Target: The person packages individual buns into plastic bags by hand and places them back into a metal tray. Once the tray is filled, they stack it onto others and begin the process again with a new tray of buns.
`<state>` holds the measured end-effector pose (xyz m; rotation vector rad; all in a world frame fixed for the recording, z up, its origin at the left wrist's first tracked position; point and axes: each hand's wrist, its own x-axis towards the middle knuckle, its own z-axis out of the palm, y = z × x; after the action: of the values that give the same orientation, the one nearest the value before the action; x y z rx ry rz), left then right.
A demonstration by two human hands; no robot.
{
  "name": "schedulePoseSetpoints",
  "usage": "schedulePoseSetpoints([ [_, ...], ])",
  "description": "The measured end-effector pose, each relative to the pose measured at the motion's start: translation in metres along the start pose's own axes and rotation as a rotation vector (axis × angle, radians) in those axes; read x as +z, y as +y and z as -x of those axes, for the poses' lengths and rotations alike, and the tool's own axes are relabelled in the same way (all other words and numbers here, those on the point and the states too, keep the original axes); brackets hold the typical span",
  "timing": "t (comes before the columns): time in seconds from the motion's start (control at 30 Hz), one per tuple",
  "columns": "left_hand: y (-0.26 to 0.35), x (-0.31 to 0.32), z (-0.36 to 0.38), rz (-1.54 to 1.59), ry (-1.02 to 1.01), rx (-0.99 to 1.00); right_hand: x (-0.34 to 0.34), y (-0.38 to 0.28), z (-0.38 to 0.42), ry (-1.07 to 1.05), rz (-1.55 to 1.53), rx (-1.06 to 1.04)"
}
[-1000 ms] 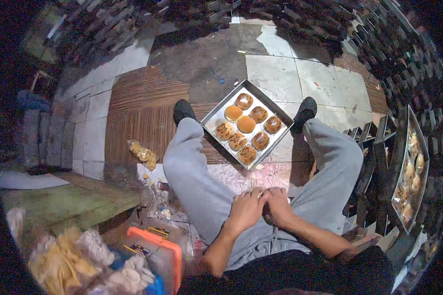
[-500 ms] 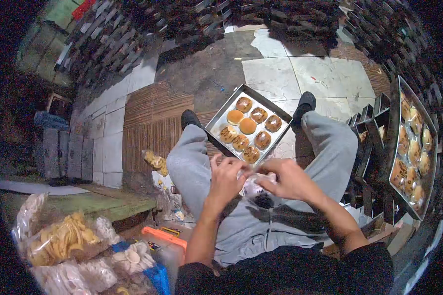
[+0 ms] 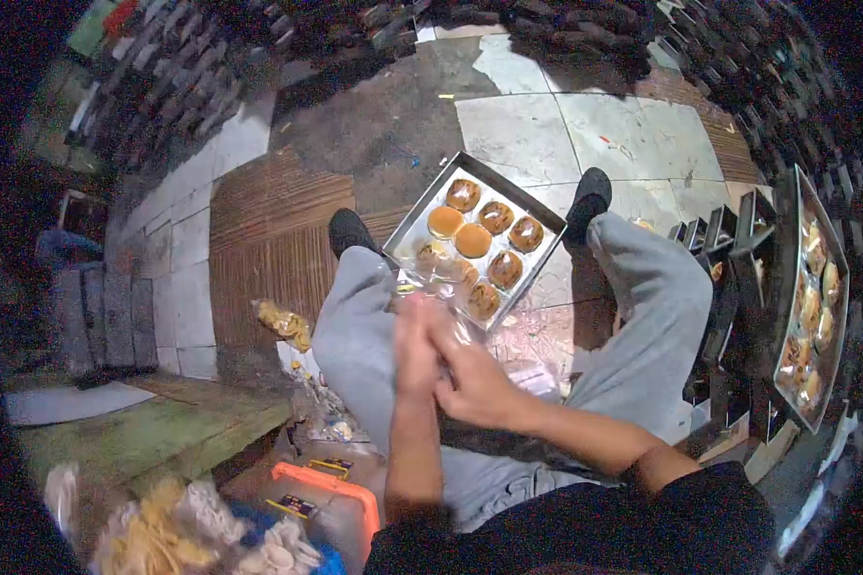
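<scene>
At nine o'clock, a weathered green bench point(image 3: 153, 436) edges the tiled floor, with bags of pale crackers point(image 3: 201, 537) heaped at seven o'clock beside an orange-lidded box point(image 3: 331, 494). A small packet of snacks point(image 3: 283, 323) lies on the floor just left of a seated person's gray-trousered leg. At centre, the person's left hand point(image 3: 414, 350) and right hand point(image 3: 470, 379) press together above the lap, both pinching a clear plastic bag point(image 3: 441, 292) that rises toward twelve o'clock and partly veils the nearest buns; whether anything sits inside the bag cannot be told. Just beyond, between the person's two dark shoes, a metal tray point(image 3: 422, 216) rests on the floor holding round browned buns point(image 3: 473, 240) in rows. More clear plastic point(image 3: 537, 340) lies crumpled on the floor between the legs, at the tray's near corner. At three o'clock, a second tray of buns point(image 3: 815, 307) sits on a dark rack point(image 3: 729, 287) beside the person's right knee.
</scene>
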<state>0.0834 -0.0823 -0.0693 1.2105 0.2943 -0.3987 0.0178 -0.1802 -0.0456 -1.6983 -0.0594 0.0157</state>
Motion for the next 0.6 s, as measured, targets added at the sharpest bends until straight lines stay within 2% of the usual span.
schedulePoseSetpoints([
  [0.03, 0.013, -0.019, -0.019, 0.061, 0.040, -0.020, 0.007, 0.005, -0.012, -0.014, 0.025, -0.069],
  [0.07, 0.018, -0.029, -0.033, 0.102, 0.233, 0.100, 0.011, 0.012, -0.022, -0.032, 0.048, -0.135],
  [0.1, 0.033, -0.030, -0.042, 0.138, 0.428, 0.219, 0.011, 0.038, -0.036, -0.042, 0.049, -0.118],
  [0.13, 0.044, -0.040, -0.053, 0.138, 0.438, 0.202, 0.012, 0.083, -0.055, -0.018, 0.172, -0.040],
  [0.17, 0.052, -0.053, -0.062, 0.179, 0.411, 0.226, 0.010, 0.126, -0.075, 0.002, 0.296, 0.036],
  [0.23, 0.060, -0.082, -0.076, 0.221, 0.403, 0.234, -0.009, 0.199, -0.120, 0.142, 0.325, 0.403],
  [0.27, 0.059, -0.098, -0.079, 0.320, 0.260, 0.085, -0.027, 0.242, -0.143, 0.095, 0.232, 0.650],
  [0.3, 0.057, -0.099, -0.082, 0.438, 0.196, -0.004, -0.031, 0.336, -0.144, 0.228, 0.443, 0.533],
  [0.33, 0.055, -0.099, -0.086, 0.555, 0.141, -0.102, -0.038, 0.389, -0.152, 0.311, 0.544, 0.520],
  [0.37, 0.053, -0.099, -0.089, 0.663, 0.097, -0.205, -0.044, 0.429, -0.166, 0.363, 0.556, 0.631],
  [0.4, 0.053, -0.098, -0.090, 0.721, 0.082, -0.264, -0.046, 0.460, -0.171, 0.484, 0.627, 0.542],
  [0.43, 0.055, -0.098, -0.093, 0.731, 0.077, -0.283, -0.051, 0.470, -0.190, 0.536, 0.642, 0.660],
  [0.5, 0.055, -0.098, -0.093, 0.721, 0.075, -0.313, -0.050, 0.473, -0.207, 0.691, 0.791, 0.650],
  [0.53, 0.057, -0.100, -0.094, 0.705, 0.079, -0.314, -0.055, 0.466, -0.214, 0.682, 0.787, 0.658],
  [0.6, 0.057, -0.097, -0.094, 0.679, 0.074, -0.331, -0.064, 0.450, -0.223, 0.670, 0.358, 0.921],
])
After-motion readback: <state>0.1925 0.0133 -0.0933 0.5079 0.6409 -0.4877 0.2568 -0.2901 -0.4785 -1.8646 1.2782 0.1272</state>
